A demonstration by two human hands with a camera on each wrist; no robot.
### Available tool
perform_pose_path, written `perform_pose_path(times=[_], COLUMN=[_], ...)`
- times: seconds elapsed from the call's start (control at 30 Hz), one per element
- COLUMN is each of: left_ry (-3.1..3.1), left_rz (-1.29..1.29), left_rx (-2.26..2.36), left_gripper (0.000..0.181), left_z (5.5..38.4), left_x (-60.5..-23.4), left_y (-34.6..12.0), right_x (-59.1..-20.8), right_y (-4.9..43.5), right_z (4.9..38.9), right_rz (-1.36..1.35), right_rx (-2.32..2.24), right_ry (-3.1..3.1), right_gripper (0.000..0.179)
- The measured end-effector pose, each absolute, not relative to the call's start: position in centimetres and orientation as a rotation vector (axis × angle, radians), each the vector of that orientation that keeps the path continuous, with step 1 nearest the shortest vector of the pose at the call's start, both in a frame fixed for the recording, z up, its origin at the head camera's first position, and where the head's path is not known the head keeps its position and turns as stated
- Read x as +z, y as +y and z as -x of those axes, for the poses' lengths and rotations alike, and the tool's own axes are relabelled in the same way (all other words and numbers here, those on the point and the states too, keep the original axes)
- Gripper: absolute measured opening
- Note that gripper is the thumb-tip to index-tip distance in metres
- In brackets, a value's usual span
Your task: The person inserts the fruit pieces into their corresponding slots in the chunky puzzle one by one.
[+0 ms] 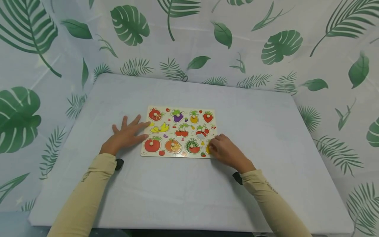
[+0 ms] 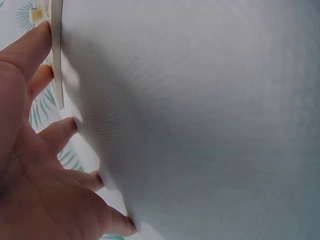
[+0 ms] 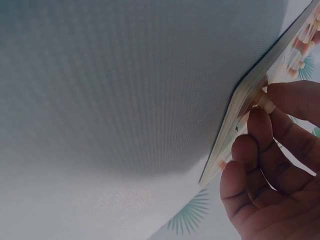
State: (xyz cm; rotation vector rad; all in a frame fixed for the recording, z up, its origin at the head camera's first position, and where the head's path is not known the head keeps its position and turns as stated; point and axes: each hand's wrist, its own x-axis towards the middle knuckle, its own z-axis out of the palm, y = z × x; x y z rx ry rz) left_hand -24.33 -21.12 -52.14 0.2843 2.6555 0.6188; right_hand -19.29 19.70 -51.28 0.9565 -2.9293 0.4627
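Note:
A wooden fruit knob puzzle lies flat on the white table, with apple, orange and watermelon pieces along its near row. Spread wide, my left hand touches the board's left edge with thumb and index finger; its other fingertips rest on the tabletop in the left wrist view. At the near right corner, my right hand pinches the small knob of a yellow fruit piece. That piece is mostly hidden under the fingers, so its kind cannot be told. It appears to sit in or right at its slot.
The white cloth-covered table extends around the board on all sides. Behind it and to both sides hangs a white curtain printed with green leaves. Dark wrist bands sit by the tan sleeves.

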Motion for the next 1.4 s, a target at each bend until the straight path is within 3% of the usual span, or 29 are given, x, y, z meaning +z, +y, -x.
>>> perform_pose_path(times=[1.23,1.4], left_ry=[2.651,2.634], left_rz=[-0.29,-0.279], left_rx=[0.611,0.624], left_gripper=[0.071,0.071], left_z=[26.1,26.2], left_x=[-52.5,-52.9], left_y=[-19.4,-19.5], right_x=[-51.4,-50.3], right_y=[20.6,21.6], right_z=[19.4,20.2], right_rz=[-0.688,-0.513], right_rx=[0.593,0.631], right_ry=[-3.045,-3.021], right_gripper=[0.01,0.025])
